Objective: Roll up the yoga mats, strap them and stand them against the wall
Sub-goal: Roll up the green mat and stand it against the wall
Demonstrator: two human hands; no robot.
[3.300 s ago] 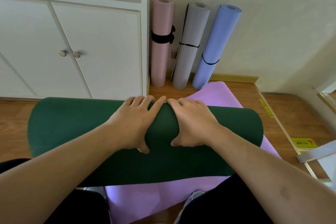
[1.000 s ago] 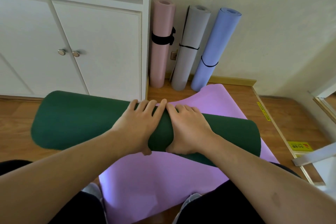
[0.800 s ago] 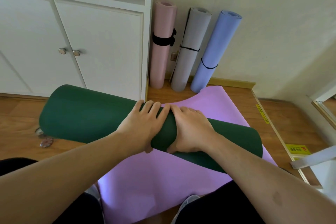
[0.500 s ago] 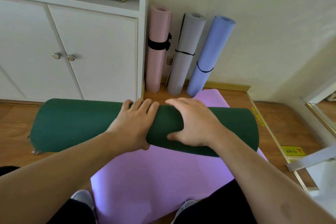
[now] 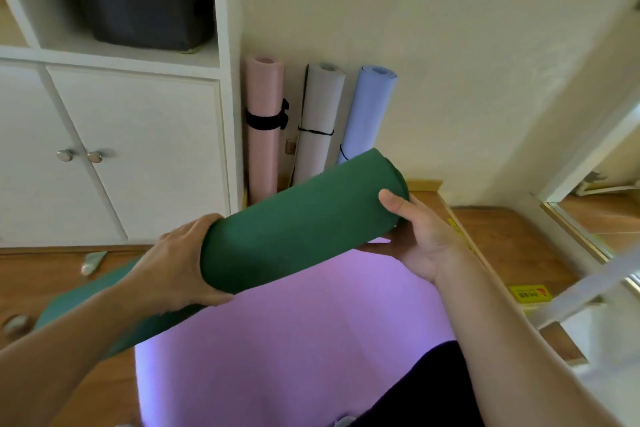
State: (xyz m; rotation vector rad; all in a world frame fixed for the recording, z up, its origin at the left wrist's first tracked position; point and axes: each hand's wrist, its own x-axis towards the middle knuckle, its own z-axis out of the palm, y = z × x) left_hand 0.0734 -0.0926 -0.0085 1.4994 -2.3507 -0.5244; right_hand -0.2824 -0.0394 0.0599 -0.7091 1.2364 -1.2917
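risk note: the green mat (image 5: 298, 222) is rolled but carries no strap that i can see, and its loose tail appears to trail down to the wooden floor (image 5: 512, 246) at lower left, so if either grip slackens the roll will likely spring open from the outer layer. second risk: the roll is tilted, far end high and pointing toward the three strapped mats at the wall, the pink mat (image 5: 263, 121), the grey mat (image 5: 320, 114) and the blue mat (image 5: 370, 107); swinging it further that way could knock one over. third: the purple mat (image 5: 294, 340) lies flat underfoot and could slip or bunch if stepped on. pose: left hand (image 5: 176, 263) cups the near end of the roll, fingers wrapped round it from the outer side, thumb underneath; that hand grasps the mat. right hand (image 5: 415, 236) holds the far end from below, palm up, thumb laid across the green surface, fingers curled under and mostly hidden; also grasping. both forearms reach forward from below the camera. the roll is off the floor, held between the hands above the purple mat, in front of the white cabinet (image 5: 138, 156). the picture is motion-blurred, so fine finger detail is uncertain.
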